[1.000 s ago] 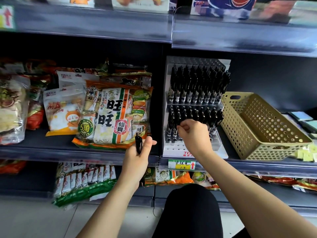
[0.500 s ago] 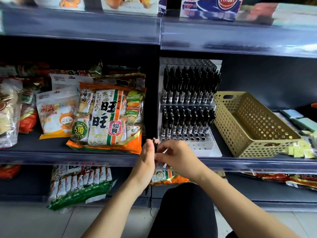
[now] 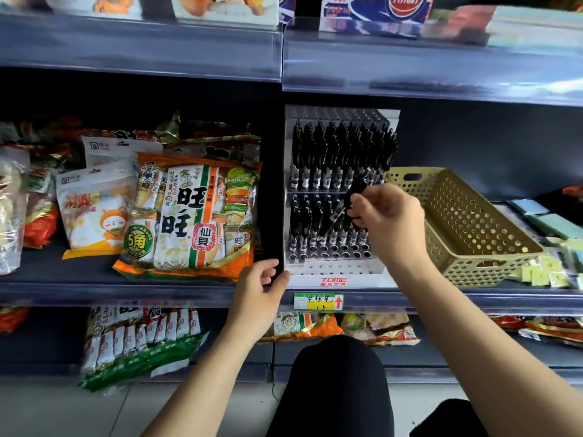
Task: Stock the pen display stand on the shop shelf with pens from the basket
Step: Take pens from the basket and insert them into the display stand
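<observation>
Mid-frame the right hand [image 3: 386,222] pinches a slim black pen [image 3: 355,190] before the white tiered pen display stand [image 3: 331,280]; left hand [image 3: 260,288] curled, can't tell if holding anything.

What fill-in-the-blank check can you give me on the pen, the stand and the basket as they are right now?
1. The right hand pinches a black ___ in front of the stand.
2. The tan basket sits on the shelf at the stand's ___ side.
3. The front holes at the bottom of the stand are all ___.

Missing words: pen; right; empty.
</observation>
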The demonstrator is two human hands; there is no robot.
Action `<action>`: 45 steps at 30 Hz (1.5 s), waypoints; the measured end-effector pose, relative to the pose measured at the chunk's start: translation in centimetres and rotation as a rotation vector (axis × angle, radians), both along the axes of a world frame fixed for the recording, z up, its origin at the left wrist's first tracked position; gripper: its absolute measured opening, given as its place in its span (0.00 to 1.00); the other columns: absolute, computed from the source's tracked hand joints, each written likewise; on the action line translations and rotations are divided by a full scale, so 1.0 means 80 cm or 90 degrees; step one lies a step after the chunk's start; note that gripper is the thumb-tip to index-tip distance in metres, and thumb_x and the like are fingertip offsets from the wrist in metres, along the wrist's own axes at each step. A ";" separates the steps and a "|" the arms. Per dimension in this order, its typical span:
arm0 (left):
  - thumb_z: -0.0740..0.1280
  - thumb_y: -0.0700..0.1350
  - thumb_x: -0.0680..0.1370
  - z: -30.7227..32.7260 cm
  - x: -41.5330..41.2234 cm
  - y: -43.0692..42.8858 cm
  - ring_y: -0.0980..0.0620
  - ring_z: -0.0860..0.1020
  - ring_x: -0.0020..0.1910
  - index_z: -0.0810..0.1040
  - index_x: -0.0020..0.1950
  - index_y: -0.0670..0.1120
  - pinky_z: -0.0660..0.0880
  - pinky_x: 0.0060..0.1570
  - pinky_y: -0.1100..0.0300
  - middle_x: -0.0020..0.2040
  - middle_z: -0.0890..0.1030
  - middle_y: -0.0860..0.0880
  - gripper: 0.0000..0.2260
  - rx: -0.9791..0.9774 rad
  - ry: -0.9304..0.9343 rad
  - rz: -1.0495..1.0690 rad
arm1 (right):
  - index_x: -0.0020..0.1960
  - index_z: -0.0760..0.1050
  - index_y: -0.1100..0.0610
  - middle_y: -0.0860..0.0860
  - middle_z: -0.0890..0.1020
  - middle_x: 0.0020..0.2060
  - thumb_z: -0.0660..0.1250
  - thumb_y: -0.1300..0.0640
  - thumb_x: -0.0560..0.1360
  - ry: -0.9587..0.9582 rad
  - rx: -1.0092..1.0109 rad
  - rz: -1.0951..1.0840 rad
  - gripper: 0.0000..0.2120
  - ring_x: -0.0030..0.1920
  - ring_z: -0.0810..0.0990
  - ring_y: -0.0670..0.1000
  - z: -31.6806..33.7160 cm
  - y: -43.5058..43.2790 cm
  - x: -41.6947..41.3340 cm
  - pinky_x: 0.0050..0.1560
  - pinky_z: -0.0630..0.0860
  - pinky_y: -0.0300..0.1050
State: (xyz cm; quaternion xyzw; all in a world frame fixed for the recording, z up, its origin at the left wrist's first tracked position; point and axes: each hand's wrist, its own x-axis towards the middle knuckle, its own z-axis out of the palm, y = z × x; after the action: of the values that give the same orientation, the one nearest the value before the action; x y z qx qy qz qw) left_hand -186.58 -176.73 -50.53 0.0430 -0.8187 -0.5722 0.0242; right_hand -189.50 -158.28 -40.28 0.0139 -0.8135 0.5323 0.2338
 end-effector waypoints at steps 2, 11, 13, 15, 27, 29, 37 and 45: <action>0.67 0.48 0.77 0.001 -0.004 0.000 0.56 0.73 0.54 0.73 0.64 0.48 0.67 0.46 0.69 0.58 0.75 0.50 0.16 -0.080 0.033 0.012 | 0.47 0.78 0.56 0.51 0.83 0.38 0.68 0.58 0.75 0.013 0.032 -0.010 0.02 0.42 0.83 0.50 0.000 -0.004 -0.007 0.47 0.81 0.49; 0.64 0.57 0.77 0.015 -0.027 0.008 0.52 0.78 0.58 0.75 0.66 0.48 0.71 0.46 0.62 0.61 0.79 0.51 0.21 -0.280 0.057 0.049 | 0.47 0.79 0.60 0.47 0.78 0.34 0.67 0.57 0.76 0.017 0.179 -0.014 0.06 0.34 0.75 0.39 -0.023 -0.025 -0.017 0.34 0.70 0.26; 0.65 0.57 0.77 0.014 -0.032 0.010 0.50 0.79 0.55 0.77 0.64 0.49 0.75 0.45 0.60 0.59 0.81 0.51 0.20 -0.285 0.041 0.056 | 0.47 0.79 0.61 0.46 0.78 0.33 0.67 0.58 0.76 0.005 0.195 -0.010 0.06 0.34 0.75 0.41 -0.029 -0.027 -0.019 0.35 0.71 0.28; 0.65 0.56 0.77 0.011 -0.037 0.011 0.49 0.80 0.54 0.78 0.63 0.50 0.77 0.46 0.57 0.57 0.82 0.50 0.18 -0.291 0.033 0.059 | 0.47 0.79 0.61 0.49 0.79 0.34 0.67 0.58 0.76 -0.013 0.223 0.000 0.06 0.34 0.77 0.46 -0.035 -0.029 -0.022 0.38 0.75 0.39; 0.61 0.54 0.79 -0.010 -0.031 0.012 0.50 0.81 0.40 0.83 0.52 0.47 0.78 0.37 0.53 0.44 0.85 0.50 0.14 -0.285 0.034 0.033 | 0.47 0.78 0.60 0.47 0.75 0.30 0.65 0.58 0.76 -0.102 0.294 0.009 0.06 0.28 0.72 0.41 -0.061 -0.028 -0.035 0.29 0.67 0.34; 0.61 0.54 0.79 -0.008 -0.033 0.011 0.50 0.80 0.37 0.83 0.49 0.47 0.78 0.37 0.52 0.40 0.84 0.50 0.15 -0.289 0.025 0.026 | 0.48 0.78 0.60 0.48 0.76 0.32 0.65 0.58 0.77 -0.101 0.301 0.007 0.06 0.28 0.71 0.41 -0.062 -0.029 -0.034 0.29 0.67 0.34; 0.60 0.55 0.80 0.001 -0.034 0.010 0.53 0.69 0.26 0.75 0.34 0.49 0.63 0.29 0.59 0.26 0.70 0.52 0.17 -0.280 -0.033 0.001 | 0.53 0.79 0.58 0.49 0.81 0.40 0.67 0.55 0.76 -0.059 0.280 -0.001 0.09 0.39 0.80 0.48 -0.044 -0.002 -0.013 0.41 0.79 0.44; 0.55 0.59 0.79 0.045 -0.014 0.043 0.52 0.75 0.32 0.78 0.41 0.50 0.72 0.28 0.60 0.35 0.77 0.54 0.18 -0.493 0.165 0.087 | 0.61 0.76 0.57 0.51 0.81 0.48 0.67 0.49 0.74 -0.181 0.566 -0.045 0.19 0.44 0.76 0.46 -0.014 0.170 0.028 0.44 0.70 0.33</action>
State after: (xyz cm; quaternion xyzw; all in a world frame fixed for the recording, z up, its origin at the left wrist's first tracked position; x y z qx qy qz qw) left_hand -187.66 -173.32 -46.96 0.0123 -0.9589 -0.2197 0.1794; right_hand -187.27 -144.68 -41.36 0.0121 -0.9866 0.1205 0.1095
